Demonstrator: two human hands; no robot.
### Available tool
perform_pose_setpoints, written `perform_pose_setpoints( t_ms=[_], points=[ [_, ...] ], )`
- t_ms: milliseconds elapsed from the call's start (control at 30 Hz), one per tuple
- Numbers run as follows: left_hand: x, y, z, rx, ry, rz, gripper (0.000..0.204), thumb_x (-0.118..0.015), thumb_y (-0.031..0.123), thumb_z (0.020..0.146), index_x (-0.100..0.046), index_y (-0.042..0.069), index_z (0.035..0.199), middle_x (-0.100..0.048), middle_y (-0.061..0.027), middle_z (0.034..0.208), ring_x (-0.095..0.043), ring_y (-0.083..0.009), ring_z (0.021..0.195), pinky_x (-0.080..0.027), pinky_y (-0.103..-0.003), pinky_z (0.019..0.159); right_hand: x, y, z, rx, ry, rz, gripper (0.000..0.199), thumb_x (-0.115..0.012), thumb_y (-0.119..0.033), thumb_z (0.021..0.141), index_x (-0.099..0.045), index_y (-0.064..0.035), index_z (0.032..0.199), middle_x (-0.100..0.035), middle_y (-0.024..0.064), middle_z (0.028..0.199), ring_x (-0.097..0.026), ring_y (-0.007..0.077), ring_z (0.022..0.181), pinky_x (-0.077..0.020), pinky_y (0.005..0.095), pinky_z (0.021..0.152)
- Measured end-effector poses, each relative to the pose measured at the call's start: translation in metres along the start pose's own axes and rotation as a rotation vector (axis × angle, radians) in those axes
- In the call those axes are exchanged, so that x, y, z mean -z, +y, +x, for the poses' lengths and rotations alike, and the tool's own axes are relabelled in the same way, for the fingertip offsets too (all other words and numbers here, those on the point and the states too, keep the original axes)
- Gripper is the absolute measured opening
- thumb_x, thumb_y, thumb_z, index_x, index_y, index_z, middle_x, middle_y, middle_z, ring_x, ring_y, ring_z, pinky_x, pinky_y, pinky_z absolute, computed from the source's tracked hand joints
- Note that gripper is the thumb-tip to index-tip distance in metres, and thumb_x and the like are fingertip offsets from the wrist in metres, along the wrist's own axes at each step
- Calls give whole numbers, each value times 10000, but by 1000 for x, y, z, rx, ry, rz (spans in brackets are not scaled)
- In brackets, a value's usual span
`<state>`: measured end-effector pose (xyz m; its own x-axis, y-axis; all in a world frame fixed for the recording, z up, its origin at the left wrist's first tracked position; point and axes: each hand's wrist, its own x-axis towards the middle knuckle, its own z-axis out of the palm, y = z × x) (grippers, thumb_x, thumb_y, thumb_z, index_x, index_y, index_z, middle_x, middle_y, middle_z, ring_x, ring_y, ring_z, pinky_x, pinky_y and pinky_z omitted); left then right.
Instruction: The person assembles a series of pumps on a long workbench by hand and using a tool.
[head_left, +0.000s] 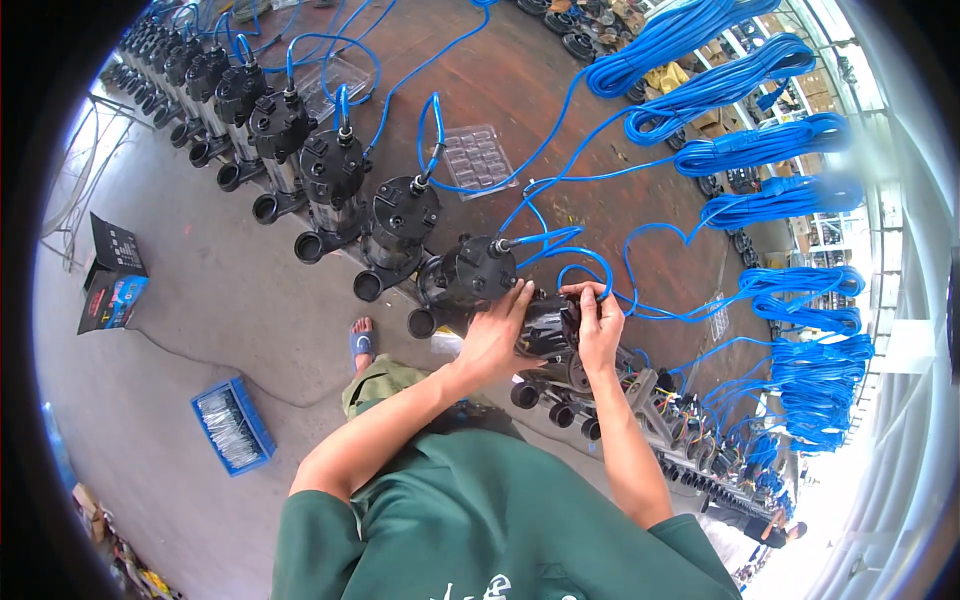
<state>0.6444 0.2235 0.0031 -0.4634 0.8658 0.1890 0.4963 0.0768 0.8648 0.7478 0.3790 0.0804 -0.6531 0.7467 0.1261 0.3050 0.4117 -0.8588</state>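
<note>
In front of me a submersible pump (pixel 543 330) with a shiny dark body lies tilted, its black top end toward my right hand. My left hand (pixel 492 340) wraps over the body from the left. My right hand (pixel 600 328) is closed at the black top end, thumb and fingers beside a looping blue cable (pixel 603 272). Whether the fingertips also pinch something small there is hidden. Just beyond stands an upright pump (pixel 470 272) with a black cap, its cable rising from the top.
Several more pumps (pixel 400 225) line the bench edge toward the far left. Blue cable coils (pixel 760 145) lie along the right. A clear plastic tray (pixel 478 160) rests on the reddish bench (pixel 540 110). On the floor are a blue crate (pixel 262 440) of metal parts and a printed box (pixel 112 280).
</note>
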Motion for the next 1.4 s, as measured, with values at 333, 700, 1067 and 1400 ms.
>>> perform_pose_setpoints(
  t_ms=[333,700,1067,1400],
  points=[
    [-22,-25,-6,147,0,-373,1317,-1027,263,564,-261,-51,1589,-482,-253,1522,-533,-399,1381,-456,-450,1148,-7,-15,-1,271,-121,-275,180,-594,-136,1065,-730,-24,1029,-743,128,866,-701,233,724,-522,331,683],
    [-33,-54,5,130,-132,-498,1178,-994,144,535,-388,-58,1525,-578,-206,1428,-589,-292,1345,-461,-385,1162,-7,-14,0,378,-73,-330,138,-637,-135,1039,-730,-34,1042,-748,163,872,-725,330,706,-551,383,629],
    [-17,-37,20,146,-226,-423,1008,-962,182,649,-410,-97,1444,-679,-188,1242,-690,-271,1131,-564,-360,961,5,2,17,493,-208,-243,156,-690,-96,939,-690,-18,1074,-735,171,954,-713,391,871,-578,470,742],
    [21,33,20,504,-179,-968,881,-655,189,932,-201,20,1668,-362,-158,1624,-354,-258,1512,-312,-401,1230,6,1,14,380,-239,-63,199,-676,-216,990,-708,-20,985,-721,165,942,-682,400,873,-540,489,767]
  ],
)
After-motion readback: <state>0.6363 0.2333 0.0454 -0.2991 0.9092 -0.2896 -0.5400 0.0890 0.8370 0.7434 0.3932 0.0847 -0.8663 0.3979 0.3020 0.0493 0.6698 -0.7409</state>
